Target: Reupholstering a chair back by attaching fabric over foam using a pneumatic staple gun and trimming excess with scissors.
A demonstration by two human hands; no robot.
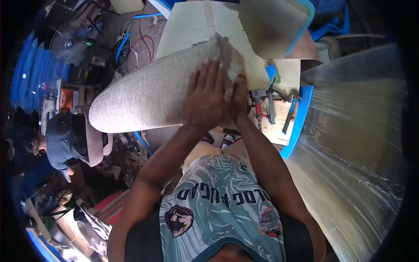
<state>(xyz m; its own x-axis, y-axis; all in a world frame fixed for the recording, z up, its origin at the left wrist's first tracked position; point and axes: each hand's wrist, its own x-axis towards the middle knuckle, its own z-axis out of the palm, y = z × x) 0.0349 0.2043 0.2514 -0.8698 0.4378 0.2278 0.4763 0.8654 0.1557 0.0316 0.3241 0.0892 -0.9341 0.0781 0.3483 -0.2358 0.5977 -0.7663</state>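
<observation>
Upholstery or furniture workshop, probably. Plywood worktable [192, 22] with a power tool [258, 105] and hand tools lying on it, curved panel covered in woven fabric [148, 91], plastic-wrapped padded pieces [358, 126], cables [142, 41] and clutter on floor, another person [61, 139] working nearby.

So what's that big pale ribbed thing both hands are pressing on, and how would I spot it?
Start at the light wooden workbench at the top of the view. Lying across its near edge and jutting out to the left is a large curved panel covered in finely ribbed beige fabric, with the left hand flat on it and the right hand alongside. Unlike the plastic-wrapped panels on the right, it is bare.
</observation>
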